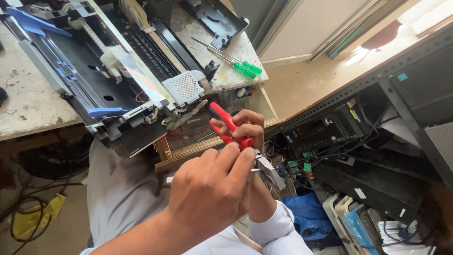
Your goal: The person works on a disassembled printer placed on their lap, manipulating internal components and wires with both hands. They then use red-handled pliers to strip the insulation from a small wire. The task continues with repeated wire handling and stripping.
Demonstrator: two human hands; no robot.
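My right hand (246,126) is closed around the red handles of a pair of pliers (225,123), which point up and to the left. The pliers' grey metal jaws (267,169) stick out below, next to my fingers. In front of it, my left hand (210,189) has its fingers curled and pinches something small at the jaws; the hand hides most of it. Both hands are held over my lap, just off the edge of the worktable (28,101).
An opened printer (118,71) with blue levers lies on the worktable, overhanging its edge. Two green-handled screwdrivers (245,70) and a black cover (218,20) lie behind it. Black electronic units with tangled cables (330,134) and a blue bag (306,212) fill the right.
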